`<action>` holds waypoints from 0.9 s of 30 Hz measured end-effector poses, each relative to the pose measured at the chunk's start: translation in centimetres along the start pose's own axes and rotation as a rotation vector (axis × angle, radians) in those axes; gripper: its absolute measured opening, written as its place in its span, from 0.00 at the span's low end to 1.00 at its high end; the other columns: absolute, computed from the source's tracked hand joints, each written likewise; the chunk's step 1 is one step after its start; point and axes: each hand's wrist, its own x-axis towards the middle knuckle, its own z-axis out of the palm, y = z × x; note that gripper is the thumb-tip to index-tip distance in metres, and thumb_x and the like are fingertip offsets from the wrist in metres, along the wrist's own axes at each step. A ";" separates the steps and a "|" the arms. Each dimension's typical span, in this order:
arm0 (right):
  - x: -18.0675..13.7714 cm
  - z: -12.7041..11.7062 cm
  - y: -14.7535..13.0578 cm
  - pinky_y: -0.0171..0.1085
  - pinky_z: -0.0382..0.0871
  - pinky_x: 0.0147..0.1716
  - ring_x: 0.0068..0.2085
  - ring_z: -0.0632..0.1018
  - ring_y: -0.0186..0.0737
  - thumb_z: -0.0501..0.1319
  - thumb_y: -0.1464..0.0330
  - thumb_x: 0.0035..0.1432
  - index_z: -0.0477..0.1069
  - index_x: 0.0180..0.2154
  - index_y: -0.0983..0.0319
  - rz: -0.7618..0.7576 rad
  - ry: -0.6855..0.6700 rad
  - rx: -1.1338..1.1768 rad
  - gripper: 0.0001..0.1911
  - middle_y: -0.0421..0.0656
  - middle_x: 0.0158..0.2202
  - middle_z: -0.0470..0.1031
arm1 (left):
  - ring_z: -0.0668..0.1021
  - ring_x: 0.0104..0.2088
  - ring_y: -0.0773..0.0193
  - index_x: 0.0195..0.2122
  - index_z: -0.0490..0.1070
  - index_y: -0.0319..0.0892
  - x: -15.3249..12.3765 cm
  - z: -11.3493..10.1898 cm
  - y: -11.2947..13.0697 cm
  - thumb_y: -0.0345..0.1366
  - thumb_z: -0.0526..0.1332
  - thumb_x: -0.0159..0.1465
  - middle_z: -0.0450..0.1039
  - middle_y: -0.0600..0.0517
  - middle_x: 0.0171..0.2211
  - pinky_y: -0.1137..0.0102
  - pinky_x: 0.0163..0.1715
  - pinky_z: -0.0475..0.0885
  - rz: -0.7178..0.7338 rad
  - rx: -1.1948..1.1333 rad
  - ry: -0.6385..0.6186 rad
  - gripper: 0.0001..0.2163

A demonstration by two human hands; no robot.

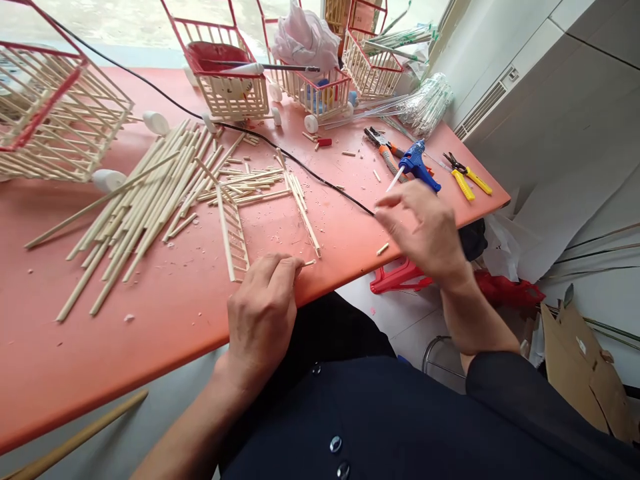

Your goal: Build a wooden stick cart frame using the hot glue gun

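Stick (309, 263) held, gluing likely
Left hand (263, 293) pinches it; spread right hand (425, 227) likely must grip the glue gun (419, 165).

No text, label, brand or number can be read: dark marks are seen on a pale round object (233, 87) inside a small stick cart (240, 109), and a white patch (581, 345) is seen on the cardboard (573, 373), but no lettering can be made out
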 end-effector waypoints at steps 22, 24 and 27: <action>-1.7 8.2 -4.2 0.35 0.64 0.31 0.28 0.71 0.32 0.64 0.52 0.72 0.75 0.32 0.61 -0.053 0.006 0.346 0.21 0.38 0.29 0.76 | 0.82 0.39 0.56 0.42 0.77 0.39 0.1 0.0 0.1 0.25 0.57 0.73 0.82 0.47 0.40 0.67 0.32 0.70 0.007 0.144 -0.026 0.08; -1.7 8.3 -4.2 0.34 0.65 0.31 0.28 0.72 0.32 0.64 0.53 0.71 0.75 0.32 0.61 -0.065 0.032 0.371 0.20 0.38 0.29 0.77 | 0.82 0.39 0.57 0.42 0.77 0.39 0.1 0.0 0.1 0.26 0.57 0.73 0.82 0.47 0.40 0.68 0.32 0.70 0.008 0.154 -0.022 0.09; -1.7 8.4 -4.3 0.34 0.66 0.32 0.29 0.72 0.32 0.65 0.54 0.71 0.75 0.32 0.61 -0.079 0.051 0.382 0.20 0.38 0.29 0.77 | 0.82 0.39 0.57 0.40 0.77 0.40 0.1 0.1 0.1 0.26 0.57 0.73 0.82 0.47 0.40 0.68 0.31 0.70 0.005 0.166 -0.008 0.09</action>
